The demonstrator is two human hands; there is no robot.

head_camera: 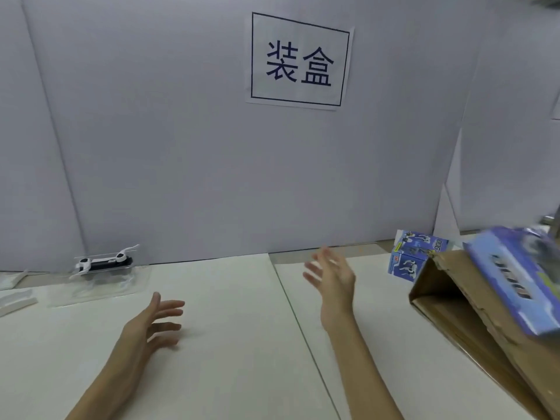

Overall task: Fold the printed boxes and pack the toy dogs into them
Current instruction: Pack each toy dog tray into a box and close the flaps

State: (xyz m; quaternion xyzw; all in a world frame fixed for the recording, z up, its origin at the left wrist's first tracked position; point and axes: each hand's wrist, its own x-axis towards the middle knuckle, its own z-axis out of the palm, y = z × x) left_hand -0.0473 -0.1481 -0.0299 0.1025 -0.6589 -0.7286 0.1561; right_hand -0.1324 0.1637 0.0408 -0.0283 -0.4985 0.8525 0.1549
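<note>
Head view: both hands hovering empty over the white table (230,344).

Left hand (151,324) is floating low above the tabletop, fingers spread and relaxed, gripping nothing. Right hand (331,278) is lifting higher, fingers splayed, blurred, also holding nothing. A toy dog (103,262) is lying in a clear plastic tray (100,286) at far left by the wall. A folded printed box (413,257) is standing at right, beside a brown carton (472,322); flat printed boxes (521,283) are resting on the carton, tilted.
</note>
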